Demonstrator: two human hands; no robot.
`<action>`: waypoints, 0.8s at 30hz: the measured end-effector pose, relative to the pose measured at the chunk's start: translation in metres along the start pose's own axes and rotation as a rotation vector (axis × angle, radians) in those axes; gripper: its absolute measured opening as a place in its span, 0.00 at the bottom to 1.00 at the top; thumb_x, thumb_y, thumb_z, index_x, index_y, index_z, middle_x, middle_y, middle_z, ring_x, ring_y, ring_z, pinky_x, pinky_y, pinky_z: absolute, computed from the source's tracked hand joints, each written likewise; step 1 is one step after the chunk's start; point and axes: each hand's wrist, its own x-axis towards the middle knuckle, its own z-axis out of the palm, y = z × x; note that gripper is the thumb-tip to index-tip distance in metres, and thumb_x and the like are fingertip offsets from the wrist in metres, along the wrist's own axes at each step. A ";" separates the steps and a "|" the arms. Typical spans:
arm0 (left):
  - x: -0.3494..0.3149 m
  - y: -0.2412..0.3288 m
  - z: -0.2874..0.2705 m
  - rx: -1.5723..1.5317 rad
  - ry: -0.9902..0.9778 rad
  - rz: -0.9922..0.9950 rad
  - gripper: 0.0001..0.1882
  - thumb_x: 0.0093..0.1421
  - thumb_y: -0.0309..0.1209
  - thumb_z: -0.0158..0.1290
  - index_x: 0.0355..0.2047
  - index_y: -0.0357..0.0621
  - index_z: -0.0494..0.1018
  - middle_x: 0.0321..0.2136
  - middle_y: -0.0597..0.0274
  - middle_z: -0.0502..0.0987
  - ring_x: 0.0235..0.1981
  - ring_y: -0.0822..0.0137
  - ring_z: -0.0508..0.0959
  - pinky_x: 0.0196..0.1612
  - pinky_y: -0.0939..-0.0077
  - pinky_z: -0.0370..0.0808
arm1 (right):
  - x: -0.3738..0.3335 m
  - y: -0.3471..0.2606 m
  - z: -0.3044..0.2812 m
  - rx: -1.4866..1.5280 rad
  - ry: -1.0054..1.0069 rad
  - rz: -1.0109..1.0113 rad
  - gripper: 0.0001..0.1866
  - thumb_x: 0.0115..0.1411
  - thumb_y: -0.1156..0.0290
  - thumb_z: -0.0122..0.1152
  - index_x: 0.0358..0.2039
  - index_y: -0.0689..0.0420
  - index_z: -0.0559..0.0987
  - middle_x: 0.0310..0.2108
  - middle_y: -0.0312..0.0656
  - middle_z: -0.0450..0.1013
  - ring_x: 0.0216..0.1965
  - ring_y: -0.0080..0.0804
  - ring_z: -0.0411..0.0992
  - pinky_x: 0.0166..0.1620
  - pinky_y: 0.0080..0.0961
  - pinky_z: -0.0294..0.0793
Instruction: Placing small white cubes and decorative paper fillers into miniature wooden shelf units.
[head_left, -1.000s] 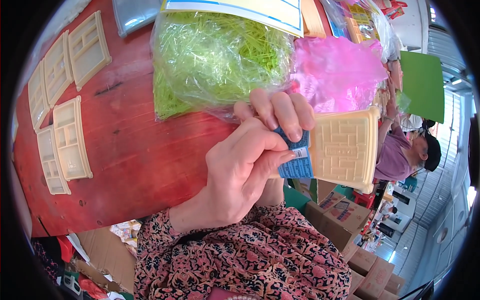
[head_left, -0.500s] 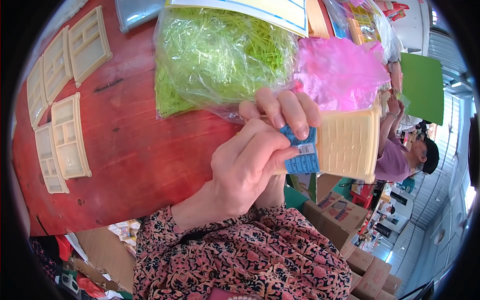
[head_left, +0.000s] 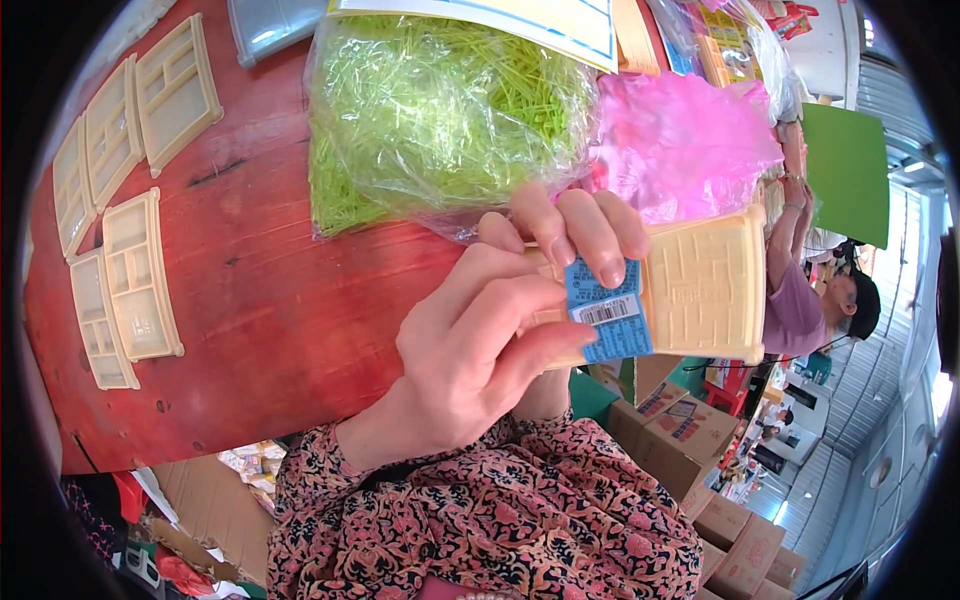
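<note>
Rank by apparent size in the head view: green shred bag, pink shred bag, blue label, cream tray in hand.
1. green shred bag
2. pink shred bag
3. cream tray, though nearer the camera, so unsure against the pink bag
4. blue label

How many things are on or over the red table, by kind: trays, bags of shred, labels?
Cream compartment trays lying on the red table: 5
Cream tray held in the hands: 1
Bags of shredded filler: 2, green and pink
Blue label: 1
Total: 9

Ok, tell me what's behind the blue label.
The blue label lies on a cream tray, pressed by fingertips. A hand covers the tray's left part; anything behind the tray is hidden.
</note>
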 end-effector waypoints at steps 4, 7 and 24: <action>0.001 -0.006 0.008 0.050 0.060 0.005 0.10 0.46 0.16 0.59 0.29 0.35 0.71 0.28 0.58 0.73 0.26 0.71 0.72 0.28 0.81 0.69 | -0.001 0.002 -0.006 -0.035 0.004 -0.037 0.07 0.62 0.65 0.46 0.31 0.48 0.73 0.22 0.26 0.67 0.34 0.25 0.60 0.43 0.26 0.62; 0.000 -0.010 0.003 0.059 0.053 -0.050 0.11 0.45 0.17 0.60 0.30 0.35 0.72 0.27 0.57 0.73 0.27 0.68 0.73 0.29 0.78 0.70 | -0.004 0.001 -0.014 -0.095 0.023 0.046 0.05 0.60 0.63 0.52 0.33 0.45 0.76 0.26 0.23 0.71 0.37 0.23 0.61 0.45 0.27 0.59; -0.028 0.005 -0.066 -0.676 0.213 -0.513 0.14 0.58 0.24 0.50 0.46 0.33 0.70 0.40 0.63 0.76 0.41 0.75 0.74 0.43 0.80 0.72 | -0.027 0.027 0.043 -1.197 0.579 0.023 0.16 0.59 0.71 0.56 0.46 0.64 0.74 0.31 0.38 0.73 0.30 0.21 0.69 0.36 0.17 0.69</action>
